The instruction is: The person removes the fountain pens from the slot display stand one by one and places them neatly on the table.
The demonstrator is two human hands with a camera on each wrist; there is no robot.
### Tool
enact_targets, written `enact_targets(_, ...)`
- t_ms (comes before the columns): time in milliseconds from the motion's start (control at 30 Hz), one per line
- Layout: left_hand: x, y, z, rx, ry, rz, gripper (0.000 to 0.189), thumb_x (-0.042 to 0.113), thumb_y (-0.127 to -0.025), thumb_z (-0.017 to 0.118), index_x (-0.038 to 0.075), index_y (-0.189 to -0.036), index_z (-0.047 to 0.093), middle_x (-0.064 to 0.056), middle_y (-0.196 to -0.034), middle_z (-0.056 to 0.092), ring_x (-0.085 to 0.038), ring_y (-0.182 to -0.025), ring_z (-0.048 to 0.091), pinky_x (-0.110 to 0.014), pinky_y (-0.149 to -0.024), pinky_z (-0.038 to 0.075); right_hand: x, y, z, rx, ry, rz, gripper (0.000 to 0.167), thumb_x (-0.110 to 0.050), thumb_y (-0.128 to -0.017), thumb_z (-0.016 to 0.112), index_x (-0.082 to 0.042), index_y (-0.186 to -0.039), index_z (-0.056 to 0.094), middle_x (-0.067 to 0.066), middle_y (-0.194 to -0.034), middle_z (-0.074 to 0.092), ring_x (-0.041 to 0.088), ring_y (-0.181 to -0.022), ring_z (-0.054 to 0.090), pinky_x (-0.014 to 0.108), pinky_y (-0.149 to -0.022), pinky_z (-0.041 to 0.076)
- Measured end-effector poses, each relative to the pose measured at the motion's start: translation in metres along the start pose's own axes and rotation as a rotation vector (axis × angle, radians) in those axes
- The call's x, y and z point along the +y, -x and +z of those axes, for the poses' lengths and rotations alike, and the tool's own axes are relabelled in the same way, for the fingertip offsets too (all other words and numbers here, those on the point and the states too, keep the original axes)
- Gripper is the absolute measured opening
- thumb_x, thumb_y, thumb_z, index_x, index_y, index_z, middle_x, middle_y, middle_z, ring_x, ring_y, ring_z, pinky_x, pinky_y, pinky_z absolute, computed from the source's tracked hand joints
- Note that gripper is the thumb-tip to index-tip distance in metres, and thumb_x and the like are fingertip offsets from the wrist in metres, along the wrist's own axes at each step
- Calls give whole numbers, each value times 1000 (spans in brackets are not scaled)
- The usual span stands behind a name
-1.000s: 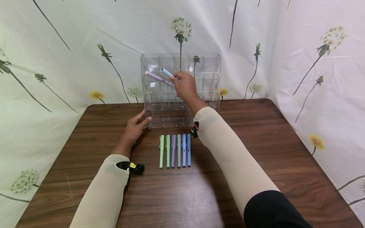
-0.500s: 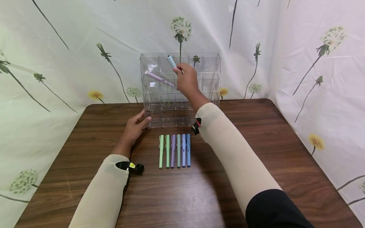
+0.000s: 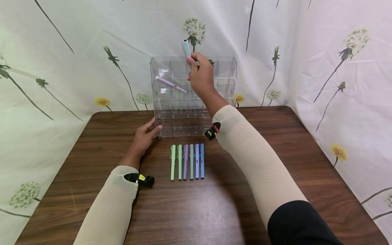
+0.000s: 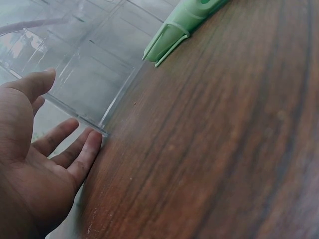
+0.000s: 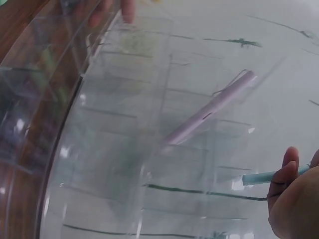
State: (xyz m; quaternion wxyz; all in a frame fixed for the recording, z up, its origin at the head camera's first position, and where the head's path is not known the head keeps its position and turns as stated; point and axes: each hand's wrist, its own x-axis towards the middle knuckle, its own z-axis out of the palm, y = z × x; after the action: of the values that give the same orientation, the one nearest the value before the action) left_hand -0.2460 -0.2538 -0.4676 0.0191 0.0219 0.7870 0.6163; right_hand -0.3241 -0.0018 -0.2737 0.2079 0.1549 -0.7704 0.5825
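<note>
My right hand pinches a light blue pen by its middle, raised over the top tier of a clear, tiered acrylic organizer. In the right wrist view one end of the light blue pen juts out past the fingers. A lilac pen leans at a slant in an upper tier of the organizer. My left hand rests at the organizer's lower left side. The left wrist view shows the left hand with fingers extended, fingertips right at the bottom corner.
Several capped pens, in greens, purple and blues, lie side by side on the brown wooden table before the organizer. A white cloth with dandelion prints hangs behind the table and along its sides.
My right hand has risen with the light blue pen, which has swung from slanted to nearly upright. The lilac pen stays leaning. My left hand keeps its place.
</note>
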Motion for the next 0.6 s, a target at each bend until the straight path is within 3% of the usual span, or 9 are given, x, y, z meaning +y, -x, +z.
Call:
enact_targets(133, 0, 1, -1, 0, 4, -5, 71, 39, -112, 65, 33, -173, 28, -7, -181, 25, -33, -161, 41, -55, -128, 44, -7, 2, -1, 19, -81, -34, 36, -21, -115, 54, -3, -145, 60, 18, -126, 69, 20, -69, 60, 27, -65, 52)
enact_targets(233, 0, 0, -1, 0, 3, -9, 71, 39, -112, 65, 34, -173, 28, -7, -182, 24, -34, -161, 42, -55, -128, 45, -12, 5, -5, 21, -121, -43, 40, -17, -117, 52, -6, -155, 50, 19, -122, 68, 24, -89, 70, 26, -73, 54)
enact_targets(333, 1, 0, -1, 1, -4, -15, 71, 40, -112, 65, 34, -173, 28, -6, -182, 23, -34, -161, 43, -55, -128, 45, -15, 11, -11, -4, -167, -5, 44, -15, -119, 47, -12, -162, 40, 17, -120, 69, 23, -110, 71, 29, -84, 54)
enact_targets(467, 1, 0, -1, 3, -17, -24, 72, 42, -111, 65, 35, -173, 27, -4, -183, 21, -33, -161, 43, -54, -127, 46, -10, 24, -21, -52, -197, 61, 55, -15, -118, 41, -18, -171, 26, 11, -112, 67, 23, -105, 64, 32, -86, 51)
enact_targets(600, 1, 1, -1, 4, -16, -30, 73, 42, -111, 67, 35, -172, 28, -2, -183, 19, -32, -161, 43, -53, -127, 46, 2, 36, -29, -111, -241, 100, 66, -11, -116, 41, -22, -176, 16, 12, -102, 65, 20, -85, 58, 30, -68, 47)
